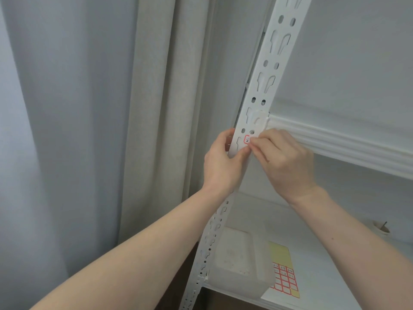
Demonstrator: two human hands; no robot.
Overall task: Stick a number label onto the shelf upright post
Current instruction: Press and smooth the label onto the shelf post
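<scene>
Curtained corner: left hand (220, 162) grips post (266, 86); right hand (283, 157) pinches label (247, 139). Thin, floppy, tacky: hold edges.

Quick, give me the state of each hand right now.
Left hand: grips the shelf upright post, thumb across its front.
Right hand: fingertips pinch or press the number label against the post.

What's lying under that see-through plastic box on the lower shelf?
A sticker sheet with red-bordered number labels pokes out from under the translucent box. Its left part is covered, blurred through the plastic.
</scene>
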